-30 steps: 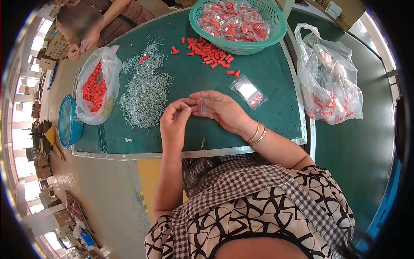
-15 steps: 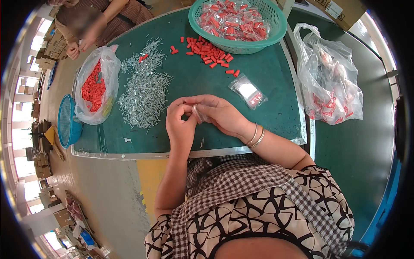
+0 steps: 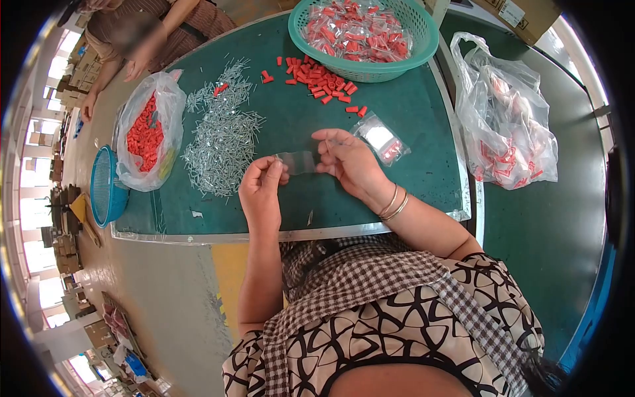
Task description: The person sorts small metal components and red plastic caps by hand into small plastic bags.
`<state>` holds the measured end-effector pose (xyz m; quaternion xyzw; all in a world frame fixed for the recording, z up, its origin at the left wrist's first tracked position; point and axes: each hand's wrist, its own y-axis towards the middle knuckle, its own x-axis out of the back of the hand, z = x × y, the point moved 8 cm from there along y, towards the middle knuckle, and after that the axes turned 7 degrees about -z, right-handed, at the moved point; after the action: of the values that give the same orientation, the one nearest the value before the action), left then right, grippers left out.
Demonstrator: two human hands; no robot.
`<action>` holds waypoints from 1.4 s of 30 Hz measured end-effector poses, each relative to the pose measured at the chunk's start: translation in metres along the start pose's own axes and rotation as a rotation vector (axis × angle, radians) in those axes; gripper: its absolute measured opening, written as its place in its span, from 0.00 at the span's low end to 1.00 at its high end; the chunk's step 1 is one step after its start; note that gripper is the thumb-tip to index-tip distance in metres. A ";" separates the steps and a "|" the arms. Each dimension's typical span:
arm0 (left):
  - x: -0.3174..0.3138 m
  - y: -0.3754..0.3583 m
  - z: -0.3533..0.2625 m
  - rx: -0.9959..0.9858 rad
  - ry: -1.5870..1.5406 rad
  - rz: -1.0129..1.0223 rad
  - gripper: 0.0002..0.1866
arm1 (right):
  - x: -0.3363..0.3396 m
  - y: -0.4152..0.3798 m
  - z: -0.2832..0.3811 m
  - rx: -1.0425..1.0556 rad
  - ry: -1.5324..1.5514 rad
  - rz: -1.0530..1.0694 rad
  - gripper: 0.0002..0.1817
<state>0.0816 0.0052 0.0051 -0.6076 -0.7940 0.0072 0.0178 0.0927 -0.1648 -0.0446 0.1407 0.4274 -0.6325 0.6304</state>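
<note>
My left hand (image 3: 263,188) is closed, thumb and fingers pinching one end of a small clear plastic bag (image 3: 299,163). The bag stretches flat over the green table toward my right hand (image 3: 357,165). That hand has its index finger extended and its other fingers loosely bent, fingertips right by the bag's far edge. Beyond it lies a stack of clear bags (image 3: 381,139) with a white patch and some red at one end. A heap of metal screws (image 3: 221,145) spreads to the left of my left hand. Loose red caps (image 3: 324,81) lie farther back on the table.
A green basket (image 3: 362,69) of bagged red parts stands at the back. To the left are an open plastic bag (image 3: 173,99) of red pieces and a blue basket (image 3: 116,202). A white carrier bag (image 3: 509,126) lies at right. Another person (image 3: 178,30) is at the far left.
My hands have moved apart, and the clear bag now shows stretched out between them. Across the table, the other person's hands have separated.
</note>
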 end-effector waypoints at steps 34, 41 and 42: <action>-0.024 -0.016 -0.038 -0.619 0.447 -0.060 0.09 | -0.021 -0.023 0.018 0.162 -0.590 -0.055 0.14; -0.028 0.000 -0.004 -0.072 0.114 0.242 0.12 | -0.028 -0.016 0.003 0.150 -0.652 0.131 0.13; -0.028 0.000 0.000 -0.060 0.128 0.254 0.11 | -0.027 -0.013 0.001 0.141 -0.640 0.139 0.13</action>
<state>0.0894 -0.0218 0.0040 -0.7026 -0.7079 -0.0532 0.0494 0.0852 -0.1494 -0.0198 0.0070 0.1524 -0.6281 0.7630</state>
